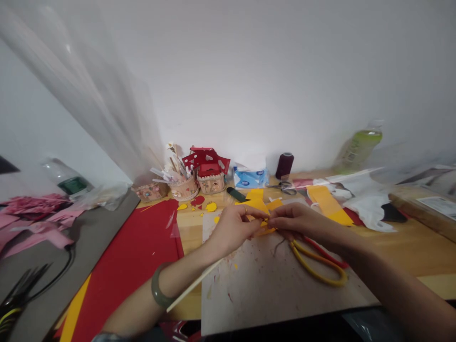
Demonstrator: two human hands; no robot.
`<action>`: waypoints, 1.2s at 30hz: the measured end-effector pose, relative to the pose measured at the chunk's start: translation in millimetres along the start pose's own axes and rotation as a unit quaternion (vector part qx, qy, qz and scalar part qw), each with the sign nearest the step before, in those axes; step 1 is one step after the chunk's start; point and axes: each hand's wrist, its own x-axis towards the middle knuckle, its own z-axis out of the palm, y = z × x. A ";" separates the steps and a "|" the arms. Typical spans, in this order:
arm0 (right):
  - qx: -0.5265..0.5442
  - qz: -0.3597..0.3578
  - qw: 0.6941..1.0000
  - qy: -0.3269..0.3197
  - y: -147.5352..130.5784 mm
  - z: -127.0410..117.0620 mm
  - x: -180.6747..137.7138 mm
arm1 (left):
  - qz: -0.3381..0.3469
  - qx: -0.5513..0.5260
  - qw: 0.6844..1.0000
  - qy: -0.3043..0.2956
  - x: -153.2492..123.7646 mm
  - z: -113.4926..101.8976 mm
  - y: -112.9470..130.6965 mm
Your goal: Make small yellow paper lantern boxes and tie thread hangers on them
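- Centrally, above the grey board (245, 297): yellow piece (266, 231), probably light, pliable, easily creased; best pinched by its edges.
- Left hand (239, 224), right hand (291, 220): fingertips nearly closed, apparently pinching it.

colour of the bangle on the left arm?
Muted grey-green bangle, seen in the head view, the only one.

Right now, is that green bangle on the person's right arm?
No, the green bangle circles the left arm, and the right forearm is bare.
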 end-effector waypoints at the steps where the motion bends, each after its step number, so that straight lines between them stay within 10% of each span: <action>1: -0.003 0.001 1.000 -0.002 -0.8 -0.8 -0.8 | 0.000 0.002 1.000 0.004 0.9 -0.4 -1.2; 13: -0.220 -0.111 0.967 0.063 -8.1 -29.0 -0.7 | -0.064 -0.028 0.997 -0.037 2.9 -2.5 10.4; 24: -0.292 -0.169 0.851 0.402 -0.7 22.8 -17.2 | -0.093 -0.161 0.982 -0.042 7.5 -6.4 10.0; 36: -0.048 -0.083 0.930 0.355 12.8 51.6 -14.8 | -0.057 -0.177 0.980 -0.069 0.7 3.5 5.5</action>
